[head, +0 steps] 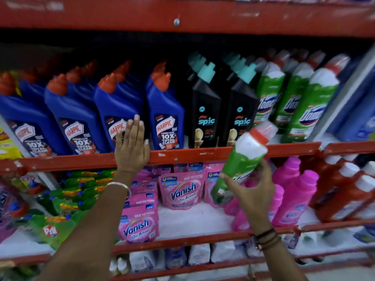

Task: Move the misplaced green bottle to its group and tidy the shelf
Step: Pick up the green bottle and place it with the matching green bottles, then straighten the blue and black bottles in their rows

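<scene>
A shop shelf (203,154) with chipped red metal rails runs across the view, its white boards dusty and scuffed, another red beam overhead. On the upper tier stand glossy plastic bottles with angled necks: blue Harpic bottles (77,118) with orange caps, two black Spic bottles (205,114) with teal caps, then the green Domex bottles (304,106) with white shoulders and red caps, leaning rightward. Below lie soft pink Vanish pouches (180,189), green pouches (60,228) at left and pink bottles (294,195) at right.

The right hand (253,195) is wrapped around the lower body of the misplaced green bottle (241,165) — tilted, cap up-right, held in front of the rail just below the Domex group. The left hand (132,147) is spread flat, fingers together — palm against the rail and a Harpic bottle, grasping nothing.
</scene>
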`<state>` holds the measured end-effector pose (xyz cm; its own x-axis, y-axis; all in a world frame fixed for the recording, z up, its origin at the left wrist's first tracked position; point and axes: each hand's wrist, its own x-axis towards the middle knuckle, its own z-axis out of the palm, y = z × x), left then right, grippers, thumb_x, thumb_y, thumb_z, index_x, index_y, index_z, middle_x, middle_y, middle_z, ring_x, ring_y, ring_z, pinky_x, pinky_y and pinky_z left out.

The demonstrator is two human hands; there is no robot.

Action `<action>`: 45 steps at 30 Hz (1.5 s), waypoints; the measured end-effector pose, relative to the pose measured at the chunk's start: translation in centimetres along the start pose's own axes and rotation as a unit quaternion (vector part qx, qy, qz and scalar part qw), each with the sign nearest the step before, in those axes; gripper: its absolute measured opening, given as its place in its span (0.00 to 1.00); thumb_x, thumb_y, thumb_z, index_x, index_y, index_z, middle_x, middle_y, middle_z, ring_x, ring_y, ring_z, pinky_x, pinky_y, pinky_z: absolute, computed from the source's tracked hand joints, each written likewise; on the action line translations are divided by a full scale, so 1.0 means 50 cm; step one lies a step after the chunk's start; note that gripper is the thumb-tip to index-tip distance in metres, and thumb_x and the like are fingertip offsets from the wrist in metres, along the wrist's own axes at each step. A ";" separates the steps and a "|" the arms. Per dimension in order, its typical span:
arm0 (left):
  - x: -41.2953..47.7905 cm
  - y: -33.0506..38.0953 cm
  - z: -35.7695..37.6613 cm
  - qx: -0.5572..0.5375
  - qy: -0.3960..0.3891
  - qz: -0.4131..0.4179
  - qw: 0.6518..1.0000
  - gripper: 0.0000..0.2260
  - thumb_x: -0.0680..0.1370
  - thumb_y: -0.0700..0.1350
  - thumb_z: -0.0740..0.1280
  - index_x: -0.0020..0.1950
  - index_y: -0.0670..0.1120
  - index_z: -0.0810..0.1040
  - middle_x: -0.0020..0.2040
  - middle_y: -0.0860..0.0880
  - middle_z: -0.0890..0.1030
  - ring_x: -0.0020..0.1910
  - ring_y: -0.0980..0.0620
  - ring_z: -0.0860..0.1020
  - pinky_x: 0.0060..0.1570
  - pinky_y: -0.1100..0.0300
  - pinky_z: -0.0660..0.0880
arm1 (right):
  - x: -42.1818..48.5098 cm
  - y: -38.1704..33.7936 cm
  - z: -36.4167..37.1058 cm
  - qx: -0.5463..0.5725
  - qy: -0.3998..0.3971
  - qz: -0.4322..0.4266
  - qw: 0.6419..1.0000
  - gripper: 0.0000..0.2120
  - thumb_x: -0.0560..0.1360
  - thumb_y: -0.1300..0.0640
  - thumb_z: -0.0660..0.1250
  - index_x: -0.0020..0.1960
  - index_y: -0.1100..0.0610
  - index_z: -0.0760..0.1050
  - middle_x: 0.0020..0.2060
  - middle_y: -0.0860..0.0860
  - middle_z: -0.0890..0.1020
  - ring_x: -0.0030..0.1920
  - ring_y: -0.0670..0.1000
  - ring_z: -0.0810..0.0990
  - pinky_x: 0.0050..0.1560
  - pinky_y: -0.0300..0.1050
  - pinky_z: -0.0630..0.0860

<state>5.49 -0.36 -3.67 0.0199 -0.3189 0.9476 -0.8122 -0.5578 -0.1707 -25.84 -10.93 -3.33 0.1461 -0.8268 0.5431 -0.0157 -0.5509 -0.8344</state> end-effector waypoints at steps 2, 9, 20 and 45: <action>-0.001 -0.001 0.001 0.003 0.001 0.000 1.000 0.27 0.81 0.46 0.51 0.78 0.42 0.47 0.79 0.48 0.45 0.78 0.51 0.46 0.75 0.53 0.40 | 0.062 -0.036 -0.022 0.007 0.039 -0.026 0.999 0.40 0.56 0.39 0.78 0.61 0.54 0.70 0.51 0.43 0.79 0.49 0.40 0.79 0.50 0.28 0.74; 0.004 -0.001 0.003 0.021 0.002 0.006 1.000 0.28 0.80 0.46 0.52 0.78 0.41 0.50 0.79 0.48 0.47 0.78 0.51 0.48 0.76 0.53 0.40 | 0.258 -0.094 -0.065 -0.095 0.128 -0.057 0.986 0.41 0.60 0.41 0.78 0.65 0.60 0.71 0.58 0.55 0.81 0.55 0.53 0.79 0.56 0.46 0.76; 0.004 -0.002 0.006 0.032 0.009 0.011 0.999 0.28 0.79 0.46 0.52 0.78 0.41 0.50 0.79 0.47 0.49 0.78 0.50 0.49 0.76 0.52 0.41 | 0.377 -0.030 -0.037 -0.150 0.125 -0.012 0.981 0.41 0.61 0.40 0.77 0.65 0.60 0.69 0.56 0.57 0.80 0.55 0.57 0.79 0.52 0.52 0.76; 0.186 0.054 -0.095 -0.327 0.023 -0.122 0.937 0.23 0.81 0.43 0.59 0.74 0.35 0.58 0.72 0.43 0.60 0.73 0.55 0.61 0.72 0.59 0.60 | 0.244 -0.153 0.073 -0.044 0.050 -0.224 0.972 0.21 0.71 0.51 0.73 0.56 0.62 0.72 0.50 0.55 0.74 0.52 0.53 0.74 0.52 0.43 0.73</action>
<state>0.72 -1.16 5.96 0.2390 -0.2005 0.9501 -0.9705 -0.0169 0.2406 -20.32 -16.40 9.34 0.0617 -0.5069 0.8598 -0.0572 -0.8618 -0.5040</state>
